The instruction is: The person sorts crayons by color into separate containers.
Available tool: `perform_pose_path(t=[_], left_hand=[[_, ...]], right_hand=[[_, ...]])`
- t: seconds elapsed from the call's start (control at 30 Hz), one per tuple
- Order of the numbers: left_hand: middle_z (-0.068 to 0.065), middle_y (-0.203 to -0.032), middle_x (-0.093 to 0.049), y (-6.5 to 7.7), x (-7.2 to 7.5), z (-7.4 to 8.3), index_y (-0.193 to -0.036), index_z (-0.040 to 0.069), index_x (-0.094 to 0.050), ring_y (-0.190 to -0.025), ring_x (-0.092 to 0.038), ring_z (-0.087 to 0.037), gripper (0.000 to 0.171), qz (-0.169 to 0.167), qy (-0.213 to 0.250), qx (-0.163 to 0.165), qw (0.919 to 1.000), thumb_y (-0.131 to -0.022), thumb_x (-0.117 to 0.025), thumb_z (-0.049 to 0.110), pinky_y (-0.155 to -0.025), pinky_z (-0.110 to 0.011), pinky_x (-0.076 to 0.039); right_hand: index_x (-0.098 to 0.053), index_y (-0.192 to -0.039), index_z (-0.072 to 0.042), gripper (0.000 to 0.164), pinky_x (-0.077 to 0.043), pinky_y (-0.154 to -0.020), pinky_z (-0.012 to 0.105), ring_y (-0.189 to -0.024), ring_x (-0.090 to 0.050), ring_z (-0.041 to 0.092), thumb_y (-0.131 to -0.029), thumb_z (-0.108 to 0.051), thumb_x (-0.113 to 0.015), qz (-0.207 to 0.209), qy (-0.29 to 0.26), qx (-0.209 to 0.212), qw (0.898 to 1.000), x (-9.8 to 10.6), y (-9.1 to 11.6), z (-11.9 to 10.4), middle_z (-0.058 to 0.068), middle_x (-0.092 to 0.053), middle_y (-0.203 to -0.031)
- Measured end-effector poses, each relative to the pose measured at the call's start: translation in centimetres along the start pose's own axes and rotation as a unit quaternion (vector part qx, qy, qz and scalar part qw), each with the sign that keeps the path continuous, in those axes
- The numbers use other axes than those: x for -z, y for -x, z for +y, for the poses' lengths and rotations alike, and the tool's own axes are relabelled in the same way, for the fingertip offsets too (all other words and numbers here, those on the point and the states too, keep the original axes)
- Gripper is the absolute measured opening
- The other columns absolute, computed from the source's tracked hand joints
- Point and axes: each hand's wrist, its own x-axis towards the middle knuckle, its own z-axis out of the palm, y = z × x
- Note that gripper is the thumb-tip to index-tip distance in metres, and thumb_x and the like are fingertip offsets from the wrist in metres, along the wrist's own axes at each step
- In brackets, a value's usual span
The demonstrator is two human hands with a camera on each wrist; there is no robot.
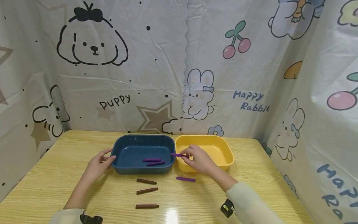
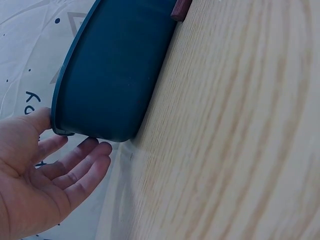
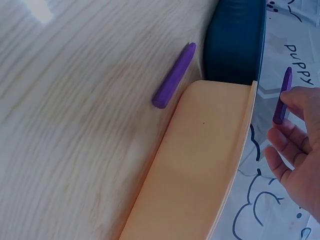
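Observation:
My right hand [image 1: 199, 159] pinches a purple crayon [image 3: 283, 97] between thumb and fingers, over where the two bins meet. The crayon's tip points left, over the blue bin's edge. My left hand [image 1: 98, 165] holds the left end of the blue bin [image 2: 115, 70], with one digit at the rim and other fingers against the outer wall. Two purple crayons [image 1: 155, 163] lie inside the blue bin. Another purple crayon [image 3: 174, 75] lies on the table in front of the yellow bin [image 3: 195, 150].
Three brown crayons, the nearest one [image 1: 147, 206] included, lie on the wooden table [image 1: 112, 199] before the blue bin. The bins stand side by side near the back edge. A printed curtain [image 1: 156, 62] hangs behind and along both sides.

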Motion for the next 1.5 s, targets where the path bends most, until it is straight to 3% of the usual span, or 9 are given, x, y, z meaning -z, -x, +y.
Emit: perform_pose_path(t=[0.83, 1.5], left_hand=[[-0.025, -0.110, -0.057, -0.2, -0.2, -0.2, -0.136, 0.008, -0.032, -0.083, -0.063, -0.025, 0.061, 0.001, 0.008, -0.004, 1.0000, -0.088, -0.047, 0.043, -0.072, -0.034, -0.052], [-0.025, -0.110, -0.056, -0.1, -0.2, -0.1, -0.136, 0.008, -0.032, -0.084, -0.062, -0.025, 0.061, 0.004, 0.010, 0.004, 0.9999, -0.088, -0.048, 0.042, -0.072, -0.034, -0.052]], right_hand=[[-0.068, -0.091, -0.014, 0.013, -0.045, -0.067, 0.021, -0.073, -0.051, 0.011, -0.082, -0.021, -0.062, -0.008, 0.043, 0.055, 0.998, -1.2, -2.7, -1.3, -0.001, -0.056, -0.080], [-0.067, -0.094, -0.017, 0.016, -0.042, -0.065, 0.020, -0.070, -0.046, 0.008, -0.083, -0.026, -0.060, -0.019, 0.078, 0.061, 0.995, -2.5, -4.9, -2.0, -0.003, -0.057, -0.082]])
